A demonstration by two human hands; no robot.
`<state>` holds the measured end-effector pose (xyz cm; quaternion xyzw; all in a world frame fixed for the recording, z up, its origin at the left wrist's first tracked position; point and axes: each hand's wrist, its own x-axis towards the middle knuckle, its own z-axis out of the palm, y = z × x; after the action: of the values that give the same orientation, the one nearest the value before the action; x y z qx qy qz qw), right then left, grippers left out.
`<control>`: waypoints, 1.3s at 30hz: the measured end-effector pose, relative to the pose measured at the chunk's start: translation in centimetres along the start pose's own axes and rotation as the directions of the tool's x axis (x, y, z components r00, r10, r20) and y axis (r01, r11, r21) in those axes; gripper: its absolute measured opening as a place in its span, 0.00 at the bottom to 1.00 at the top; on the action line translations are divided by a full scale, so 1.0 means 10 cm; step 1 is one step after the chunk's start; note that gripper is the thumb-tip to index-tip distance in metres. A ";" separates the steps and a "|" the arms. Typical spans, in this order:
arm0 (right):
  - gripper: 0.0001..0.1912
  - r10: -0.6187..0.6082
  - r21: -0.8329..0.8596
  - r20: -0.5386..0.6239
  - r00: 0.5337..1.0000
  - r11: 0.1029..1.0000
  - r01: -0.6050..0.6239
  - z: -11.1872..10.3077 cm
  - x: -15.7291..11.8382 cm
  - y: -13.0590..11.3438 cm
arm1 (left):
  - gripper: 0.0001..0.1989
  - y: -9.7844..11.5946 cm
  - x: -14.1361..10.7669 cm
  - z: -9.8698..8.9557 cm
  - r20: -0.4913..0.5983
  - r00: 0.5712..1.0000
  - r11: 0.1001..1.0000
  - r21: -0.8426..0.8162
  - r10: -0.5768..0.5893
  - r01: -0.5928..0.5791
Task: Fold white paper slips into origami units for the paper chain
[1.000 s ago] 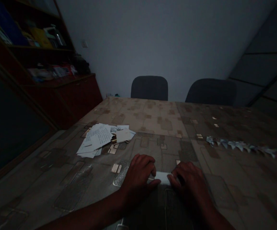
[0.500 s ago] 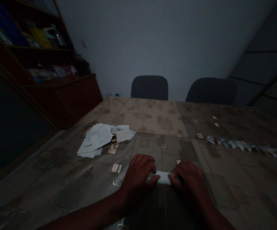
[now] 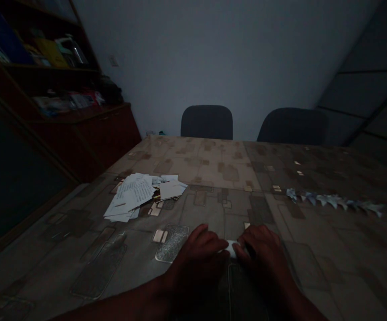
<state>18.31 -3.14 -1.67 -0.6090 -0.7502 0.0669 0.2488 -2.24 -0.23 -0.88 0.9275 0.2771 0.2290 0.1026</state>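
Note:
A small folded piece of white paper [image 3: 231, 249] lies between my two hands, close above the near part of the table. My left hand [image 3: 202, 252] pinches its left end, fingers curled and thumb pressed against it. At the other end, the thumb and fingers of my right hand [image 3: 262, 249] are closed on the same paper. Only a short middle stretch of it shows; the rest is hidden by my fingers. A pile of loose paper sheets [image 3: 135, 192], some with writing, lies ahead to the left. Off to the right stretches a row of folded paper pieces [image 3: 334, 201].
The table [image 3: 213, 160] wears a patterned cloth in brown and grey. Two dark chairs [image 3: 207, 121] stand at its far side before a pale wall. On the left is a wooden cabinet [image 3: 109, 133] with crowded shelves. The room is dim.
My left hand has shifted right along the paper, closer to my right hand, so less of the white strip shows. The view has turned slightly to the right.

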 end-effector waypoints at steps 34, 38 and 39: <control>0.06 -0.003 -0.038 -0.021 1.000 0.999 0.002 -0.01 0.01 -0.06 | 0.19 0.09 -0.14 -0.11 0.170 0.985 0.988 0.155 -0.038 0.012; 0.06 -0.027 -0.046 -0.008 1.000 0.999 0.027 -0.01 0.01 -0.03 | 0.20 0.08 -0.14 -0.10 0.193 0.980 0.986 0.164 -0.040 0.008; 0.06 -0.024 -0.050 -0.007 1.000 0.998 0.023 -0.01 0.01 -0.03 | 0.21 0.08 -0.13 -0.11 0.200 0.979 0.985 0.170 -0.039 0.004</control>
<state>18.11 -3.09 -1.40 -0.6064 -0.7578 0.0431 0.2371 -3.36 -1.58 -0.19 0.9483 0.2937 0.1077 0.0539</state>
